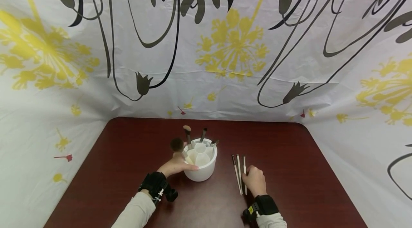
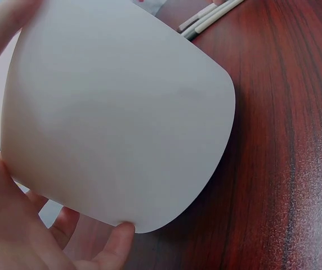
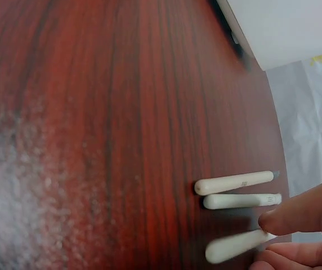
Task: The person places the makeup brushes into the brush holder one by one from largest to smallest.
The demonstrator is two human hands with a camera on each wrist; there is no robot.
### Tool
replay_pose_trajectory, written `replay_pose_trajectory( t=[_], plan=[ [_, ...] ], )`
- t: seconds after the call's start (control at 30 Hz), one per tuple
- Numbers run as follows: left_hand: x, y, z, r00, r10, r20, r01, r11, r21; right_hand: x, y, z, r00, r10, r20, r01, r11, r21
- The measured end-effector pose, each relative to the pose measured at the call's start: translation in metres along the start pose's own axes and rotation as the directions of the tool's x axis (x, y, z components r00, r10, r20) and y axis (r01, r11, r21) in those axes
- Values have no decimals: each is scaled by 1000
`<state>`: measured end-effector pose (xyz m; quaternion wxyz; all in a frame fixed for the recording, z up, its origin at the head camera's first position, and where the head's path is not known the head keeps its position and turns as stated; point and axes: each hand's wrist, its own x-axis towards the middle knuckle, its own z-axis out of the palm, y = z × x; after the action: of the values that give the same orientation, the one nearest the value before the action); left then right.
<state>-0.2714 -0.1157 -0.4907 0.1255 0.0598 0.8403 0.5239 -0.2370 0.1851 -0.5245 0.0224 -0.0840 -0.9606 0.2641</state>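
My left hand (image 1: 178, 165) grips the side of a white round brush holder (image 1: 201, 175), with the thumb over its rim and fingers against its wall in the left wrist view. Inside are divided compartments holding several makeup brushes, among them a large fluffy brush (image 1: 176, 145) leaning out to the left. On the right, my right hand (image 1: 255, 181) pinches the rightmost of three slim makeup brushes (image 3: 237, 246) between thumb and fingers. The other two pale-handled brushes, a left one (image 1: 236, 172) and a middle one (image 3: 242, 201), lie side by side on the table, bristles away from me.
The dark red wooden table (image 1: 145, 135) has rounded far corners. A white cloth (image 1: 225, 99) with yellow and grey floral prints hangs behind it and at both sides. Each wrist wears a black strap with a camera, such as the left wrist camera (image 1: 170, 194).
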Motion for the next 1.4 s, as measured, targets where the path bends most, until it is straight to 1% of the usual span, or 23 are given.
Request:
replay_pose_trajectory(
  t=[0.3,0.57,0.67,0.8,0.9,1.0,1.2,1.27,1.4],
  plan=[
    [-1,1,0,1000,-19,11,19,1000,-2,0,0,1,1000,22,18,-22,1000,-6],
    [-2,1,1,1000,-13,8,13,1000,8,1,2,4,999,35,25,-35,999,-8],
    [-2,1,1,1000,13,-14,-13,1000,22,1,3,5,999,32,25,-32,999,-8],
    [-2,0,1,999,48,-22,-47,999,9,2,2,6,1000,26,14,-26,1000,4],
    [-3,-2,1,998,63,1,-63,997,-45,2,3,7,1000,15,-1,-15,1000,8],
    [-2,-4,0,996,83,12,-82,994,-77,3,4,7,1000,4,-4,-4,1000,2],
    [2,-3,-2,995,96,2,-95,995,-24,3,3,7,1000,11,15,-11,1000,8],
    [2,-2,-2,996,90,7,-89,996,-25,3,2,6,1000,16,21,-16,1000,12],
    [3,-2,-2,997,67,41,-65,997,-43,3,2,4,999,14,30,-14,1000,11]
  ],
)
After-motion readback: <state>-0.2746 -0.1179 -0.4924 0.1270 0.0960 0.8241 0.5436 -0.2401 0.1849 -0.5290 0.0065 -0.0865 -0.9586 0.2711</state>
